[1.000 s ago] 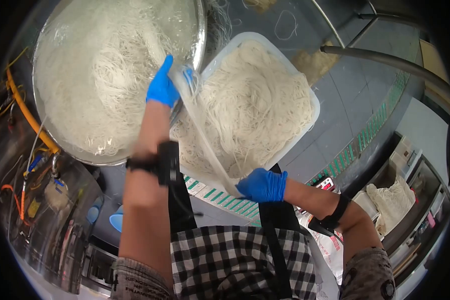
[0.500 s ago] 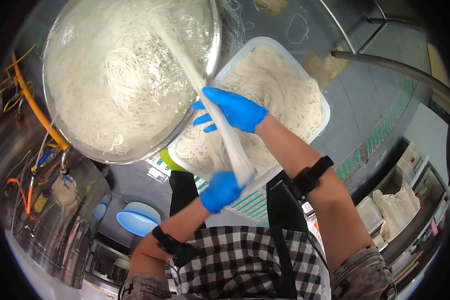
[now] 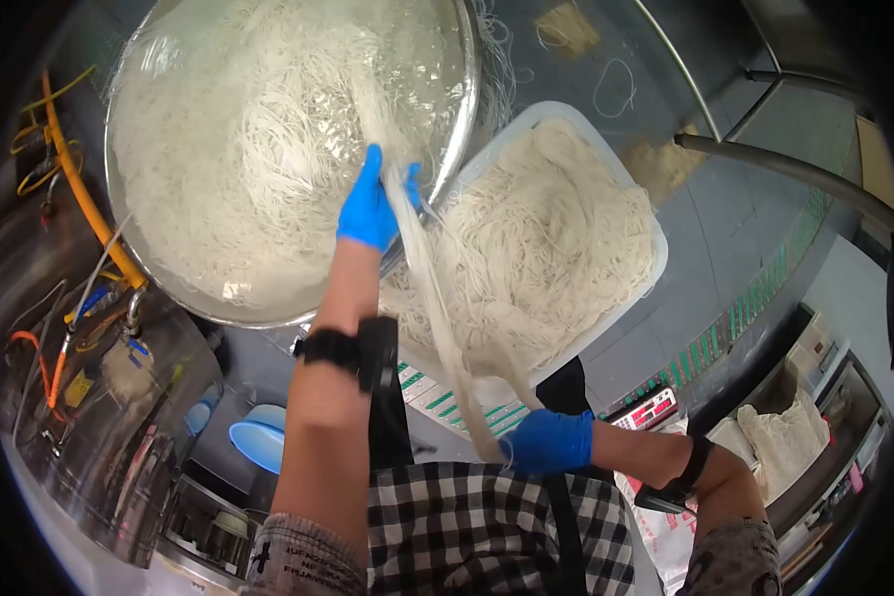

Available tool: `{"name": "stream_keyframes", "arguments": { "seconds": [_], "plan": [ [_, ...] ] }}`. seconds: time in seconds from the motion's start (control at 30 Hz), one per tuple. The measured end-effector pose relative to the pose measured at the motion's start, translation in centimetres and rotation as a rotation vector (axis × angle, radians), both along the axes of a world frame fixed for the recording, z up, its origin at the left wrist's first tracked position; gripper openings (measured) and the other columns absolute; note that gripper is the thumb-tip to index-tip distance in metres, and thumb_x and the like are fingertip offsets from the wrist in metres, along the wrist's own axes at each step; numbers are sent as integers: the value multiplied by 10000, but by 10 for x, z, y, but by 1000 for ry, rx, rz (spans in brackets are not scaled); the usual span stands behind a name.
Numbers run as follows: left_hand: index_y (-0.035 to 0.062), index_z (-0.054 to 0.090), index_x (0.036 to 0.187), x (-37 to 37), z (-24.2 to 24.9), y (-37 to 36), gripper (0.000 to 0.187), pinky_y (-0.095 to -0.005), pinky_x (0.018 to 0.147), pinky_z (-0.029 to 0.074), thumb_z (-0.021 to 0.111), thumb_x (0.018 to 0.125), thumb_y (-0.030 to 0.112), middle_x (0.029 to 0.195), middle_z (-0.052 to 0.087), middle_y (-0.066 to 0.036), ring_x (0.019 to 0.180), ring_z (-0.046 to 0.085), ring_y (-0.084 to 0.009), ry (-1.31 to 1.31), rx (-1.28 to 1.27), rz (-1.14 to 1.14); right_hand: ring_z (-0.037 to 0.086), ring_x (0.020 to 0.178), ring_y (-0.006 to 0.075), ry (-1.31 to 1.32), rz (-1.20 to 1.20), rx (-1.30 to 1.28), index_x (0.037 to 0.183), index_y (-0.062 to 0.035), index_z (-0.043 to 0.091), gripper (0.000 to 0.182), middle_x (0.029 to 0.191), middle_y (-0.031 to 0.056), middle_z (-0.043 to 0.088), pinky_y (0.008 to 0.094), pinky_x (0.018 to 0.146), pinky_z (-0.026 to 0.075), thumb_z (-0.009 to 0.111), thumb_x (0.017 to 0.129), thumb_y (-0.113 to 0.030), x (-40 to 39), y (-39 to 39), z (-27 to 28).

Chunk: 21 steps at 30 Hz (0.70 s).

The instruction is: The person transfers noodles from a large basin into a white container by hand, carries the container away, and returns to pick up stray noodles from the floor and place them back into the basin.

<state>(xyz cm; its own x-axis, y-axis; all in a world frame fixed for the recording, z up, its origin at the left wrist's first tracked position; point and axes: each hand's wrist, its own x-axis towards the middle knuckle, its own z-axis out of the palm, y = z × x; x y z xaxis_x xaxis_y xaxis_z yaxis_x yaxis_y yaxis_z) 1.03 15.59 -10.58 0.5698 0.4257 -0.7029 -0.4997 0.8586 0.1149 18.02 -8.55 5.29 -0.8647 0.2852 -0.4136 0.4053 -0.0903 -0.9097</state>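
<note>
A long strand of white noodles [image 3: 429, 288] stretches from the large metal basin [image 3: 472, 99], where more noodles [image 3: 298, 129] lie in water, down toward my body. Near the basin's rim, my left hand [image 3: 372, 209] in a blue glove is closed around the strand. My right hand [image 3: 548, 442], gloved too, grips the strand's lower part close to my apron. From that fist another length of noodles runs back up to the white tub [image 3: 656, 248], which is heaped with noodles [image 3: 546, 228]. The right fingers are partly hidden.
A light blue bowl [image 3: 258, 437] sits on the floor at lower left. Hoses and an orange pipe [image 3: 89, 209] run along the left. A metal frame [image 3: 785, 174] stands at upper right. A digital scale [image 3: 651, 407] is beside my right arm.
My hands have swapped places: the left moved up to the strand near the basin, and the right came down near my apron. The strand now hangs in a bend at the right hand.
</note>
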Motion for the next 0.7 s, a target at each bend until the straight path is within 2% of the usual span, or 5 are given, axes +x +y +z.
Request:
{"name": "stream_keyframes", "arguments": {
  "seconds": [0.13, 0.2, 0.3, 0.5, 0.7],
  "plan": [
    [27, 467, 1043, 14, 0, 7, 374, -246, 591, 402, 521, 786, 293, 790, 521, -61, 647, 476, -148, 629, 45, -43, 506, 456, 126, -317, -249, -537, 1000, -148, 543, 265, 532, 81, 502, 272, 542, 432, 362, 834, -246, 36, 30, -27],
    [24, 480, 1031, 18, 37, -16, 332, -216, 587, 391, 532, 780, 235, 795, 531, -38, 645, 468, -112, 601, 402, -49, 440, 434, 80, 61, -1001, -997, 1114, -80, 471, 331, 503, 4, 448, 198, 559, 383, 404, 817, -210, 55, 36, -54],
    [4, 497, 1021, 31, 116, -66, 280, -223, 655, 404, 510, 796, 170, 877, 548, -37, 758, 498, -100, 670, 483, -324, 533, 779, 137, 354, -1316, -1182, 1226, -50, 303, 538, 911, 91, 534, 223, 638, 431, 385, 830, -404, 52, 74, -65],
    [71, 553, 955, 29, 134, -212, 212, -339, 539, 444, 496, 765, 149, 739, 571, -139, 642, 564, -286, 457, 1635, -967, 536, 758, 145, 642, -1346, -1294, 1214, -48, 320, 517, 959, 110, 522, 231, 589, 445, 490, 803, -311, 12, 125, -70],
    [26, 466, 1049, -9, 90, -290, 308, -366, 776, 374, 450, 741, 32, 1011, 468, -189, 932, 459, -317, 468, 1010, -1033, 450, 525, 62, 149, -998, -883, 1122, -57, 456, 423, 662, 14, 498, 193, 459, 382, 563, 720, -128, 9, 83, -41]
  ]
}}
